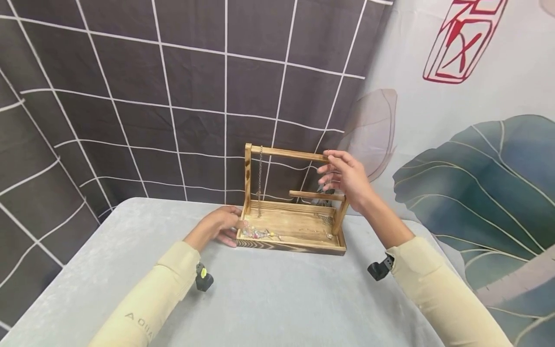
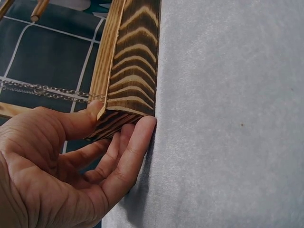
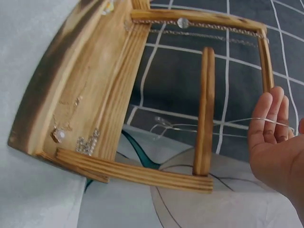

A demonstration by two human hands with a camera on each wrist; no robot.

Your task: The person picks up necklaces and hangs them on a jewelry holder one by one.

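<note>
A wooden jewelry stand (image 1: 290,153) has a shallow tray (image 1: 290,246) as its base. My left hand (image 1: 221,221) grips the tray's left end, thumb over the rim and fingers against the outer wall, as the left wrist view shows. By the right end of the top bar, my right hand (image 1: 349,178) pinches a thin silvery necklace (image 3: 190,128). It hangs as a long loop past the short lower bar (image 3: 204,114), a small clear pendant (image 3: 162,122) at its low end. A chain necklace (image 1: 259,178) hangs from the top bar's left end.
Colorful beaded jewelry (image 1: 260,234) lies at the tray's front left. A silver chain (image 3: 88,145) and a gem pendant (image 3: 58,135) lie at its right end. The stand is on a grey cloth-covered table (image 1: 277,299), close to a dark gridded curtain (image 1: 195,77).
</note>
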